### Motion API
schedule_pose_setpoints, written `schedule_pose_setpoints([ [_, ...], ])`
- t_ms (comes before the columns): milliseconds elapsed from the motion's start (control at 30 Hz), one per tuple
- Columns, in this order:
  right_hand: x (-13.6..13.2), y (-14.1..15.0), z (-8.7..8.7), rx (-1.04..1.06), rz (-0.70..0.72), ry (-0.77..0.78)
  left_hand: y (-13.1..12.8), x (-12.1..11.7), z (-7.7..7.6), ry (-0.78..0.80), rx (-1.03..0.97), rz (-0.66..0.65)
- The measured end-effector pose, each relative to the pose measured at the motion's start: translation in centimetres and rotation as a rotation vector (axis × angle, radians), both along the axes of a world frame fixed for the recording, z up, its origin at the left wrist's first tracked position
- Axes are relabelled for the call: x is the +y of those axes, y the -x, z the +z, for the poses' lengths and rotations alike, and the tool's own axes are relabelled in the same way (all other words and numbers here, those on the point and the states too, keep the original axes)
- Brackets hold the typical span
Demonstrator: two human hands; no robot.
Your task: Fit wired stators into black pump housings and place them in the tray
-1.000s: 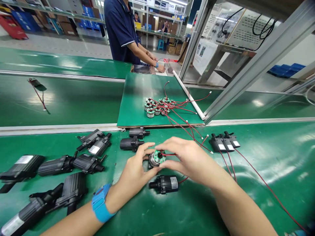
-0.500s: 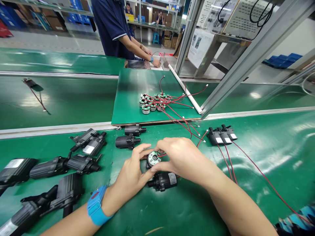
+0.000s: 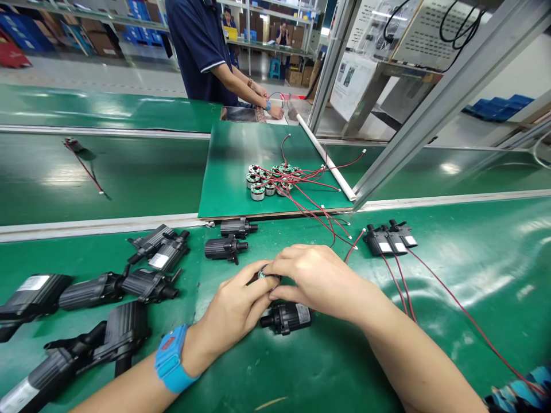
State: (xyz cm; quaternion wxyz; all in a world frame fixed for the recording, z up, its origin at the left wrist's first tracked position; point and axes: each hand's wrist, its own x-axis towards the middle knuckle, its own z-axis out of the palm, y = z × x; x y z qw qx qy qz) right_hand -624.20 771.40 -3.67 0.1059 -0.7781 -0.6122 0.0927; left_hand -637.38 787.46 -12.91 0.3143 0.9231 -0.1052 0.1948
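Observation:
Between my two hands is a round motor stator with a green circuit board (image 3: 262,274), set in the mouth of a dark pump housing; fingers cover most of both. My left hand (image 3: 230,304), a blue band at its wrist, curls round the housing from the left. From the right, my right hand (image 3: 314,281) presses its fingers over the stator's top, thumb against the near side. Just below my fingers a black pump (image 3: 286,318) with a white label lies on the green bench.
Several black pumps (image 3: 90,289) lie at left, two more (image 3: 226,248) beyond my hands, and three wired pumps (image 3: 390,238) at right. Stators with red wires (image 3: 269,180) cluster on a raised green board (image 3: 232,149). A conveyor (image 3: 150,178) carries one wired part. Across it a co-worker (image 3: 198,57) handles wires.
My fingers have closed over the stator, covering the circuit board that showed before. The wired part on the conveyor has shifted right.

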Motion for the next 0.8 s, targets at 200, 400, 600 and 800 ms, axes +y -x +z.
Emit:
schedule_pose_setpoints([
  [200,-0.1,-0.5,-0.5,0.005,-0.034,-0.051,-1.0,-0.5,1.3,-0.042,0.061,0.021],
  [400,-0.8,-5.1,-2.3,0.323,-0.186,0.008,-0.2,3.4,4.2,-0.442,0.145,0.395],
  [600,-1.6,-7.6,-3.5,0.586,-0.045,0.205,-0.3,6.3,4.0,-0.870,0.281,0.478],
  [800,-1.2,-6.0,-2.7,0.631,0.009,0.158,-0.7,5.8,2.8,-0.583,0.270,0.371],
])
